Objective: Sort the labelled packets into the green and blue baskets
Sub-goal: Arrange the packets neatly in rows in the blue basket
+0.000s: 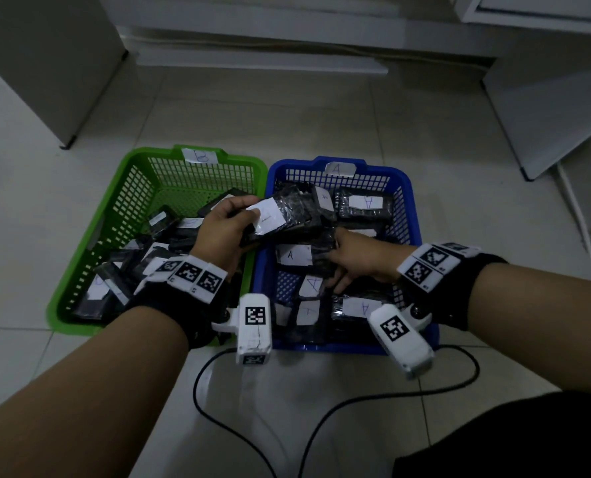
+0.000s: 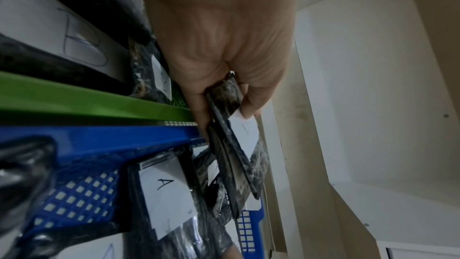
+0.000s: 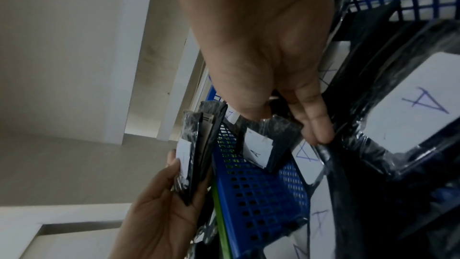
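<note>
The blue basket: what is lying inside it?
The blue basket holds black packets with white labels marked A. The right hand reaches among them. Lower layers and most of the floor are covered.

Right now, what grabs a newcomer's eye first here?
The green basket tagged B and the blue basket tagged A, side by side on the tiled floor, both full of black labelled packets. Above their shared edge, the left hand holds a packet; the right hand reaches into the blue one.
</note>
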